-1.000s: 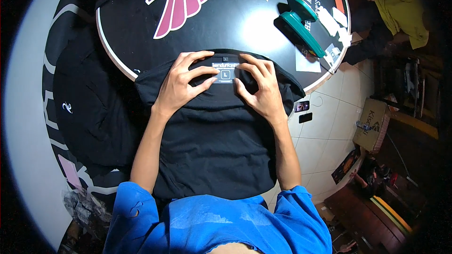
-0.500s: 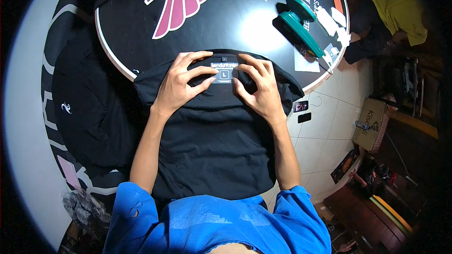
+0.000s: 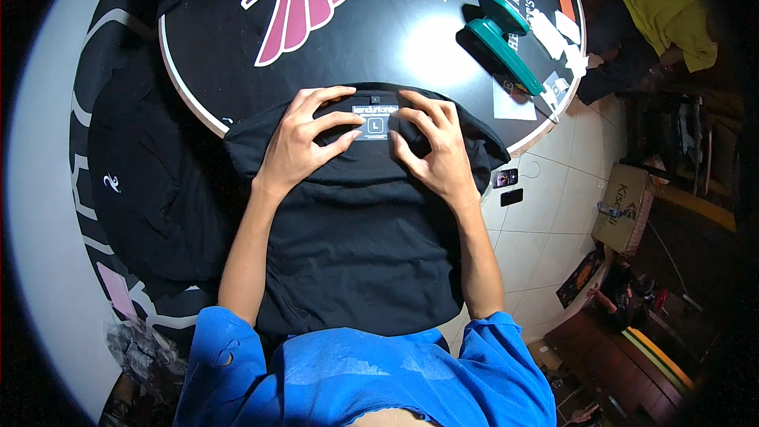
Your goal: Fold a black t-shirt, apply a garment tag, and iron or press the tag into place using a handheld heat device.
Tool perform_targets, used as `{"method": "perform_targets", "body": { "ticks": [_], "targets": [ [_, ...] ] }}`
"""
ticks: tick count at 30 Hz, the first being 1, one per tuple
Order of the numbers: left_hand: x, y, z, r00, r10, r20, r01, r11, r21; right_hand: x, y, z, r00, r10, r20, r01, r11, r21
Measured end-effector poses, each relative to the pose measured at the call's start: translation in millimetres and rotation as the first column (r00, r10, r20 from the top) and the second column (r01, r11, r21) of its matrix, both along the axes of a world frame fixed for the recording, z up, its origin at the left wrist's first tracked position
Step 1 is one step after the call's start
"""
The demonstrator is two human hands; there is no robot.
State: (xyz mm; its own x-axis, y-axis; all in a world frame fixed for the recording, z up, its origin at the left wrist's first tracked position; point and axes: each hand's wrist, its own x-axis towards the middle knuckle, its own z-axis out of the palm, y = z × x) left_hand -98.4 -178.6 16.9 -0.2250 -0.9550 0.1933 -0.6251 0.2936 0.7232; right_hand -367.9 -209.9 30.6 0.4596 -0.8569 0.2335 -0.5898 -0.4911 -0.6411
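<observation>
Not much has moved since the earlier frame, tbh: the whole scene has slid a hair left, and the person in yellow (image 3: 672, 20) off at the far right has shifted a bit. Both hands look planted in the same spots.

From the head view (the only one here): a black shirt (image 3: 364, 229) is laid out dead centre, collar at the far end on the near side of a round black tabletop (image 3: 371, 47), body coming back toward the wearer. Inside the neck there's a printed label (image 3: 374, 122), flat and facing up, fully visible between the hands.

Left hand (image 3: 304, 134) sits just left of the label, thumb and fingers apart, tips resting on the cloth. Right hand (image 3: 435, 142) mirrors it on the right, also spread. Can't tell if either one has a bit of fabric pinched underneath.

What could go wrong, imo: the cloth is bunched into loose folds just nearer than the label, so if one side gets tugged harder, the neck could go crooked or a fold could creep over the print. The body also seems to come back past the tabletop's near edge, so its weight might drag the collar nearer if the fingers let up. The green tool (image 3: 506, 59) stands far right, well apart from the shirt, so a snag there seems unlikely. Another black garment (image 3: 158, 205) lies close on the left; black on black, the edges could be easy to mix up.
</observation>
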Motion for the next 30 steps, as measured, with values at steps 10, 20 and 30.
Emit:
{"method": "perform_targets", "body": {
  "ticks": [10,20,30],
  "targets": [
    [-1.4,-1.0,6.9,1.000,-0.011,0.007,0.010,1.000,0.017,0.5,-0.7,3.7,1.000,0.011,-0.008,-0.011,1.000,0.005],
    [2.2,-3.1,18.8,0.998,-0.040,0.043,0.041,0.999,-0.014,1.2,-0.5,13.7,1.000,0.029,-0.011,-0.029,0.999,-0.025],
    [7.7,-4.3,16.1,0.995,-0.093,0.044,0.095,0.994,-0.050,-3.0,-1.9,21.4,0.991,0.106,-0.084,-0.111,0.993,-0.052]
  ]
}}
